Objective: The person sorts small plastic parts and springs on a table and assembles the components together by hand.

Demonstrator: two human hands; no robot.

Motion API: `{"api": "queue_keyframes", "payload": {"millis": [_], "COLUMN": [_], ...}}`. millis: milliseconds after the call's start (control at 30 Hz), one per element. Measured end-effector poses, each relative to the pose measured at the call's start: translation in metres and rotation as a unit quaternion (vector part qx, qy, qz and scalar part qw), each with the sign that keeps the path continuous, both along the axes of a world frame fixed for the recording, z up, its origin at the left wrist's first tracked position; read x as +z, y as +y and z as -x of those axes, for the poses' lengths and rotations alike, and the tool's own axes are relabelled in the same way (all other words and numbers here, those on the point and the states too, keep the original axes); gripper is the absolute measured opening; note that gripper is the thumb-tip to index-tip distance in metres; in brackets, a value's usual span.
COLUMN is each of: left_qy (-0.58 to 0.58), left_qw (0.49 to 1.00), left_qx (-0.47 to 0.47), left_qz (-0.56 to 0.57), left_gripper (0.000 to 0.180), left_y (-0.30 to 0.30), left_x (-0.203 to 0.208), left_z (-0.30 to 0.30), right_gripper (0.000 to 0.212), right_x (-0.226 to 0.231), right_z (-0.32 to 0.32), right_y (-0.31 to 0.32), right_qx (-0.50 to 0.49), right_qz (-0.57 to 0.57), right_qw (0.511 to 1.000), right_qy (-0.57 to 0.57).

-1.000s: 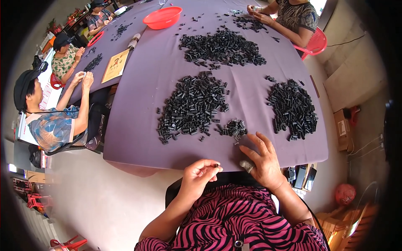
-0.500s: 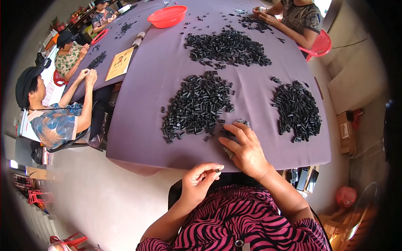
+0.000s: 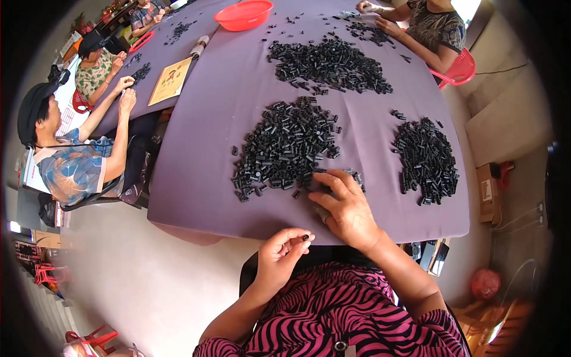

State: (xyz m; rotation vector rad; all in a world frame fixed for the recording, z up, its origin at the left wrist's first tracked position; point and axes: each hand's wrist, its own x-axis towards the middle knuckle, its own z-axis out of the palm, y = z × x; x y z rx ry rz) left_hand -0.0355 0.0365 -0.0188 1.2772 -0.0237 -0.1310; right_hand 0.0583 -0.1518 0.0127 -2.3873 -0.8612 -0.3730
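Purple-draped tabletop (image 3: pixel 202 166) stretches away from me, its near edge close by my hands. Nearest, my left hand (image 3: pixel 282 253) pinches a small black part (image 3: pixel 305 237) between thumb and forefinger at that edge; too loose a pinch could let it slip and drop to the floor (image 3: pixel 143 262). My right hand (image 3: pixel 348 211) is arched, fingers bent down beside a small pile of glinting bits (image 3: pixel 357 177); its own knuckles hide the fingertips, so I cannot tell whether it grips anything. Closing blind there could bring up two pieces, or none. Just beyond its fingers, to the left, lies a big heap of black tubes (image 3: pixel 285 143); a sideways brush could scatter some and mix the kinds. Farther off spreads another dark heap (image 3: pixel 327 62), beyond accidental knocks.
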Motion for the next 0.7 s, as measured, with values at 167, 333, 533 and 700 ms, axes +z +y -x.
{"api": "queue_keyframes", "payload": {"millis": [167, 333, 533, 700], "left_qy": [0.016, 0.034, 0.044, 0.046], "left_qw": [1.0, 0.999, 0.999, 0.999], "left_qx": [0.003, 0.013, 0.018, 0.001], "left_qz": [-0.005, -0.013, -0.005, -0.022], "left_gripper": [0.02, 0.02, 0.02, 0.02], "left_y": [0.0, 0.004, 0.004, -0.004], "left_x": [0.004, 0.005, 0.005, 0.007], "left_z": [-0.002, 0.0, -0.003, -0.001], "right_gripper": [0.036, 0.018, 0.029, 0.019], "right_x": [-0.008, -0.005, -0.004, -0.005], "right_z": [-0.016, -0.023, 0.004, 0.042], "right_y": [0.021, 0.028, 0.007, -0.019], "right_qx": [0.006, 0.025, 0.059, 0.024], "right_qz": [0.011, 0.058, -0.13, -0.307], "right_qw": [1.0, 0.997, 0.978, 0.832], "right_qy": [-0.028, -0.035, 0.153, 0.461]}}
